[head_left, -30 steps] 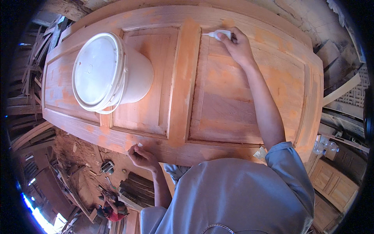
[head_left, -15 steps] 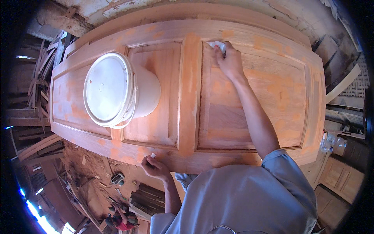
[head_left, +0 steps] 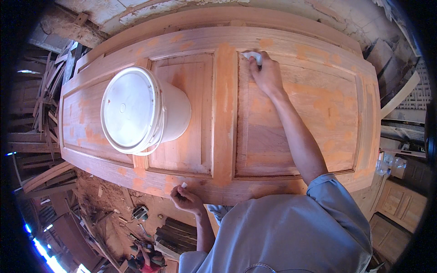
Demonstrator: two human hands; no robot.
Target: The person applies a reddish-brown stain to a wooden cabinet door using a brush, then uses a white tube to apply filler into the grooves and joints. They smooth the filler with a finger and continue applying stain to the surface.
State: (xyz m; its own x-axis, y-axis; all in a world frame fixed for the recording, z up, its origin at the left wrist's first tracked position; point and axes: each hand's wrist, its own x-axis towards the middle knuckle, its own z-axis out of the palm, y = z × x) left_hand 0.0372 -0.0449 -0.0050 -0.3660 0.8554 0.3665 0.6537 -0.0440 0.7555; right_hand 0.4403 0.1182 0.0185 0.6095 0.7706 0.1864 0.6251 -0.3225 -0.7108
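A wooden panelled door (head_left: 225,113) with orange filler patches lies flat in front of me. At the far left corner of its right-hand panel, my right hand (head_left: 267,76) is closed on a folded white sheet (head_left: 252,57), pressing it against the moulding. The sheet looks like paper; its underside is hidden. My left hand (head_left: 187,201) is at the door's near edge, fingers curled round a small white piece (head_left: 184,185), whose kind I cannot make out. A white lidded bucket (head_left: 129,109) with a wire handle stands on the door, left of both hands.
Another door (head_left: 236,13) lies under or behind this one. Scrap wood (head_left: 50,95) is heaped at the left. A person in red (head_left: 148,263) is low at the bottom left, near stacked dark boards (head_left: 180,234). Plastic bottles (head_left: 387,164) stand at the right.
My right hand stays at the panel corner with the white sheet, its grip slightly turned. The whole view has shifted a little, so the bucket and left hand appear slightly lower and farther right.
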